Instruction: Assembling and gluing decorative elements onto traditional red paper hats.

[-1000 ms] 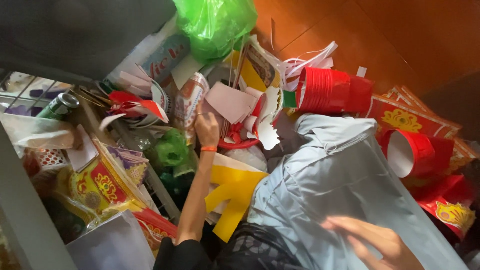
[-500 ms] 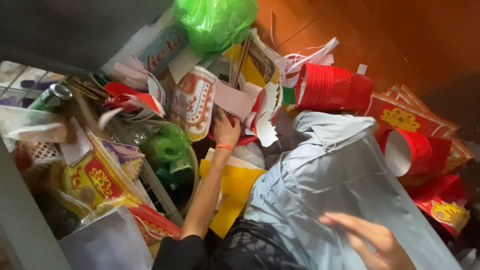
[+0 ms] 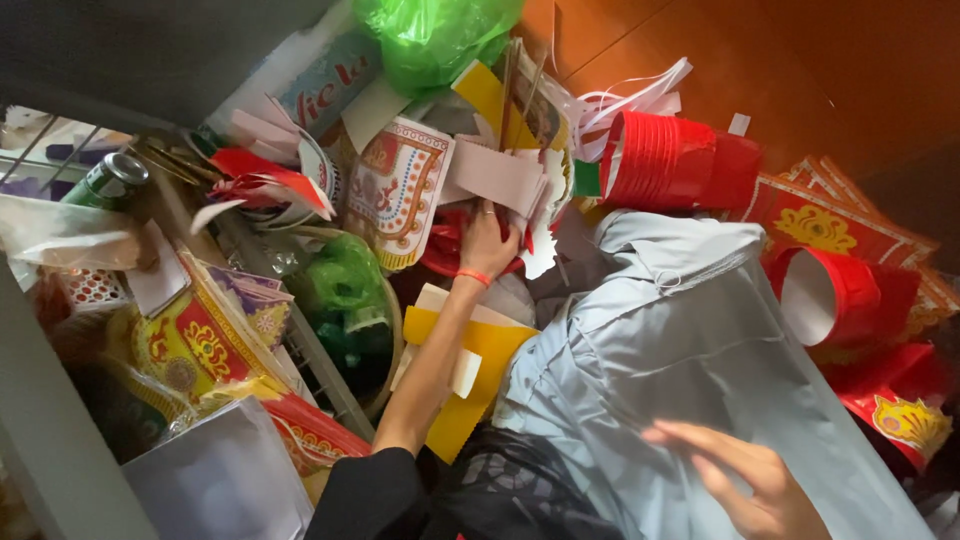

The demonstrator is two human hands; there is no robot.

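Observation:
My left hand, an orange band on its wrist, reaches into a heap of paper goods. Its fingers curl under a pale pink sheet and against red paper; what they grip is hidden. A cream paper roll with a red and gold pattern stands just left of it. Yellow card lies under the forearm. My right hand, blurred, hovers with fingers spread over a pale blue-grey garment, holding nothing.
A stack of red paper cups or rolls lies to the right, with red and gold printed sheets beyond. A green plastic bag sits at the top, a green can and wire rack on the left.
My left hand has slid right from beside the patterned roll to under the pink sheet. My right hand stayed low over the garment.

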